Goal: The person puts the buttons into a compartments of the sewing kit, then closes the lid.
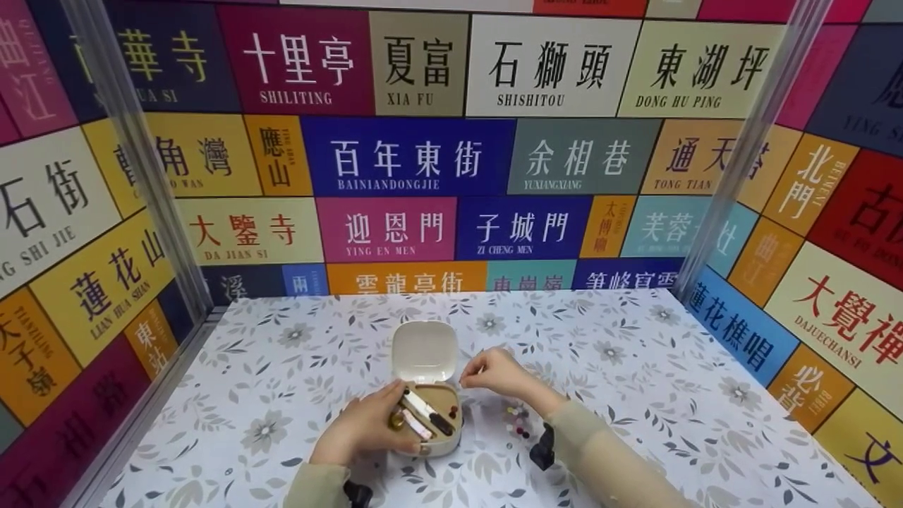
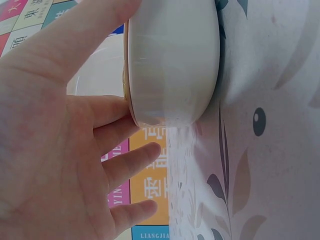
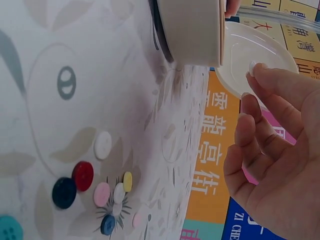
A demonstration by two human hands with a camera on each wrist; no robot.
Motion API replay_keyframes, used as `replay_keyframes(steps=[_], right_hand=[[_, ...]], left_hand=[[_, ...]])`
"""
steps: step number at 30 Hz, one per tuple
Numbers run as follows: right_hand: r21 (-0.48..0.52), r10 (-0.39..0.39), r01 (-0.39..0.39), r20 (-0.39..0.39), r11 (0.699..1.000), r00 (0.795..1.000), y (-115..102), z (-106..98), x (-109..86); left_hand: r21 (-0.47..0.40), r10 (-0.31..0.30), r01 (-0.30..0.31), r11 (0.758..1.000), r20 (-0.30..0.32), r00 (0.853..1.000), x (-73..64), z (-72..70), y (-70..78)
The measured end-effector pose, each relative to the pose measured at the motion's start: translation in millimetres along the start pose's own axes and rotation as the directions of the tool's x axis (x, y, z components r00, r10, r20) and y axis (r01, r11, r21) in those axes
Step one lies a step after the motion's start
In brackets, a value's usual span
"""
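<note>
A white case [image 1: 443, 447] with rounded corners stands on the table, its lid [image 1: 423, 346] raised at the back. Inside lie a slim white item [image 1: 419, 403], a dark one [image 1: 441, 423], a small gold piece [image 1: 396, 421] and some dark red bits [image 1: 453, 410]. My left hand [image 1: 367, 422] holds the case by its left side, thumb at the front and fingers toward the back. Right of the lid, above the table, my right hand [image 1: 502, 374] pinches a small white button [image 3: 252, 68] between thumb and forefinger.
Several loose buttons lie right of the case, among them a red button [image 3: 83, 176], a dark button [image 3: 64, 193] and a teal button [image 3: 10, 229]. The floral tablecloth [image 1: 282, 367] covers the table. Panels with large characters [image 1: 409, 156] enclose the back and sides.
</note>
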State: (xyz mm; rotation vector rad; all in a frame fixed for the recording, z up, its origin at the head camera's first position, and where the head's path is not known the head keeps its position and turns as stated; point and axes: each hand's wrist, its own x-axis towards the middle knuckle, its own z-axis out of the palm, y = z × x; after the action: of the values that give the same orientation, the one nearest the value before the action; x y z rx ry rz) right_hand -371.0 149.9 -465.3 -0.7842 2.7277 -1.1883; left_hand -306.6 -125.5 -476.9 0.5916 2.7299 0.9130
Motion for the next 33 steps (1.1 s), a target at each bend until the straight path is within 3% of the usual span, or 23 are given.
replay_keyframes(steps=[16, 33], right_hand=[[0.012, 0.003, -0.003, 0.023, 1.0, 1.0, -11, 17, 2.9], [0.018, -0.015, 0.013, 0.099, 1.0, 0.995, -14, 30, 3.8]], left_hand=[[0.004, -0.009, 0.009, 1.0, -0.001, 1.0, 0.2, 0.7, 0.4], [0.005, 0.002, -0.002, 1.0, 0.004, 1.0, -1.1, -1.0, 0.8]])
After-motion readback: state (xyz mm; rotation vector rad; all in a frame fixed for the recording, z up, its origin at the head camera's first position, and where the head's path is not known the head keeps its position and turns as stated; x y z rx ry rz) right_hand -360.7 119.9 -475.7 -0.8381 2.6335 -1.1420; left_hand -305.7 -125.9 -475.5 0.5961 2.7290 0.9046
